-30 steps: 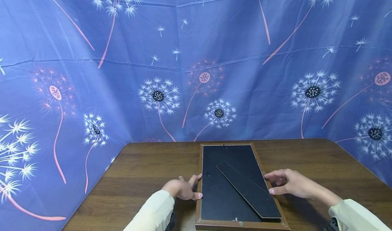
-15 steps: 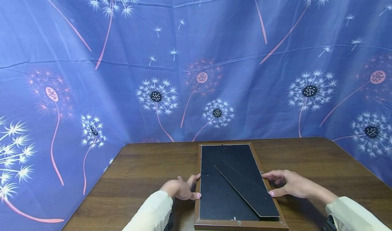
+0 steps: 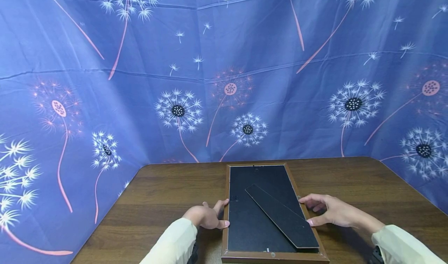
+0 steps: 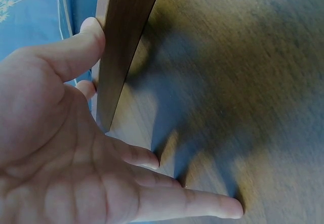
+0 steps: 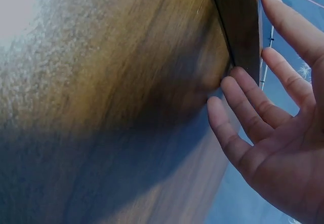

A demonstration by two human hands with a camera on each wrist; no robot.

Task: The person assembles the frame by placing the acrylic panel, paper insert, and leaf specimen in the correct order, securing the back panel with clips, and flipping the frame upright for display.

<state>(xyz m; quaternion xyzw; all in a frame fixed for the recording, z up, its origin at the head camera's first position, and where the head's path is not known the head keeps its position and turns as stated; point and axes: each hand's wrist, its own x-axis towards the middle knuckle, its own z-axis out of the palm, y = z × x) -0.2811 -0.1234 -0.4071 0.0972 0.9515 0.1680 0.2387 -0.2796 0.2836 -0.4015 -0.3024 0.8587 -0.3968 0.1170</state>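
Note:
A picture frame [image 3: 250,221] lies back side up on the table, with a brown rim and a black backing board. Slanting across that board is a flat black easel stand [image 3: 281,219]. My left hand [image 3: 206,216] touches the left rim with thumb and index finger. In the left wrist view, its other fingers extend nearly straight over the wood, below the frame's side [image 4: 124,47]. On the opposite rim, my right hand [image 3: 329,210] rests its thumb and a fingertip. The right wrist view shows its fingers [image 5: 253,102] loosely extended beside the frame.
A brown wood-grain table [image 3: 168,194] carries the frame near its front edge. Behind it and at both sides hangs a blue dandelion-print cloth [image 3: 147,120]. Pale sleeves [image 3: 171,242] cover both forearms, and dark wrist gear shows below them.
The head view has shifted slightly, so everything sits a little further left in it. Both hands stay at the frame's sides, and the frame has not visibly moved on the table.

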